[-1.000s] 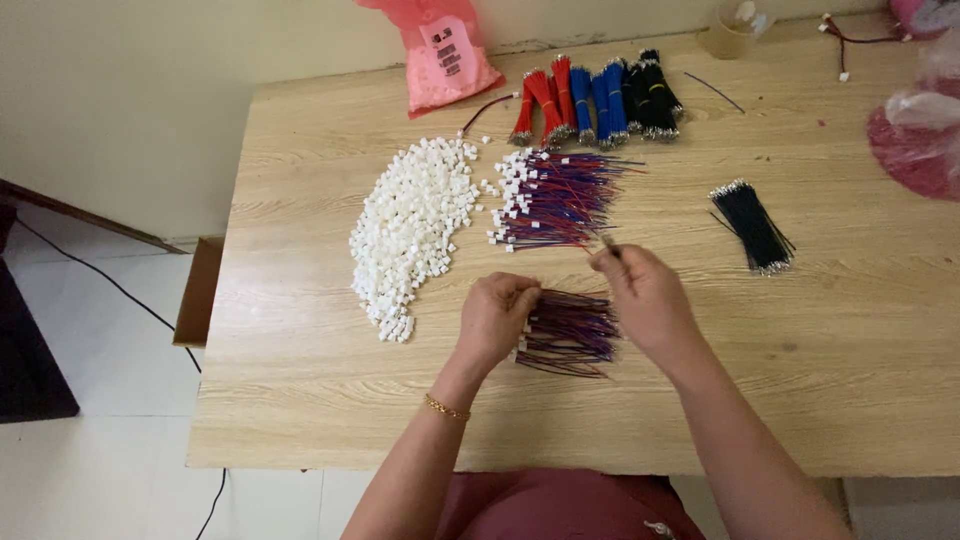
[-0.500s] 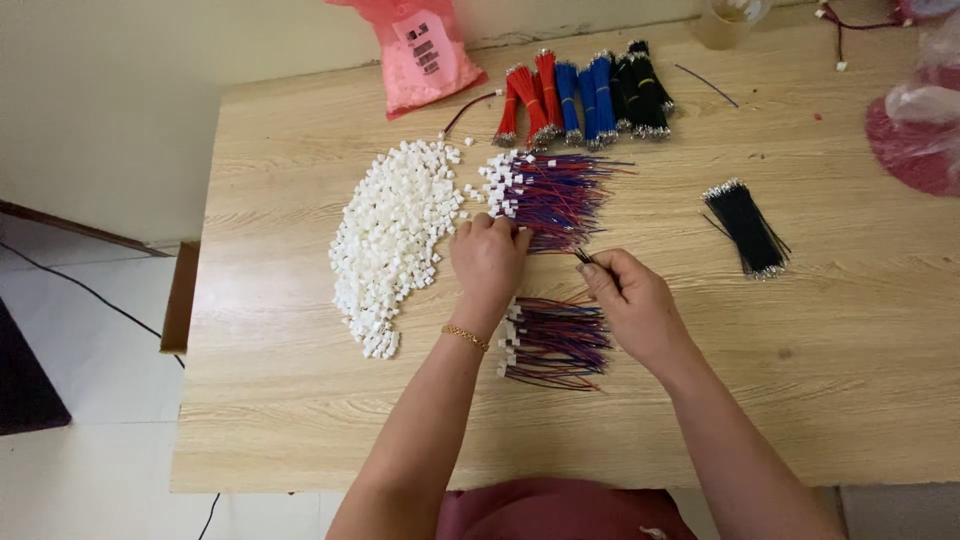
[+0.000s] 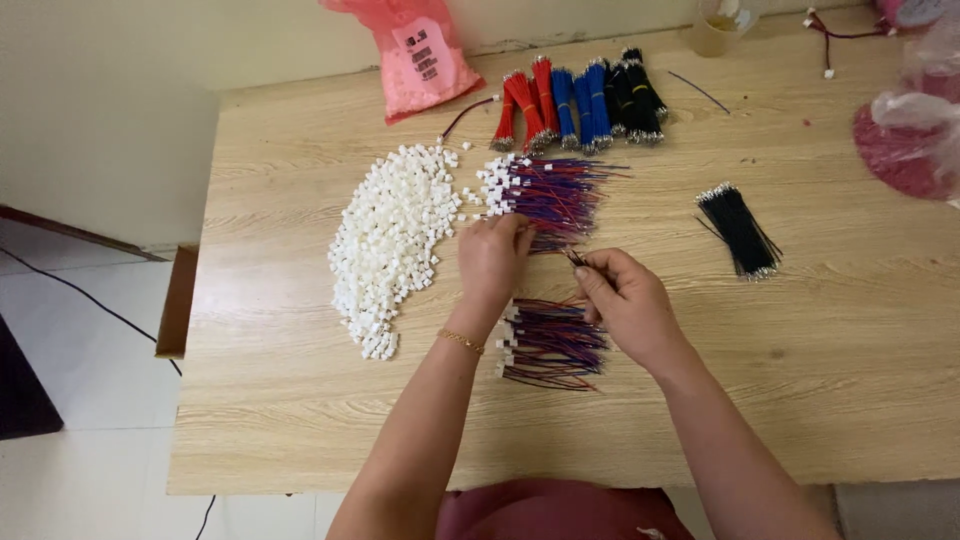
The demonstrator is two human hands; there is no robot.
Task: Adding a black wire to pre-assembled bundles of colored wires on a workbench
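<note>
My left hand (image 3: 493, 262) rests fingers down on the near edge of the upper bundle of red, blue and black wires with white connectors (image 3: 545, 192), its fingertips curled around one of them. My right hand (image 3: 624, 300) pinches a thin black wire (image 3: 574, 257) between thumb and forefinger. Just below both hands lies a second bundle of finished wires with white connectors (image 3: 548, 345). A heap of small white plastic connectors (image 3: 392, 235) spreads to the left of my left hand.
Bundles of red, blue and black wires (image 3: 575, 100) lie at the table's far side beside a pink bag (image 3: 418, 52). A loose bunch of black wires (image 3: 738, 228) lies to the right. A cup (image 3: 720, 22) and pink plastic bag (image 3: 915, 120) sit far right. The wooden table's (image 3: 280, 400) left edge drops to the floor.
My left hand has moved up from the lower bundle to the upper bundle. My right hand has stayed near the middle with the thin wire.
</note>
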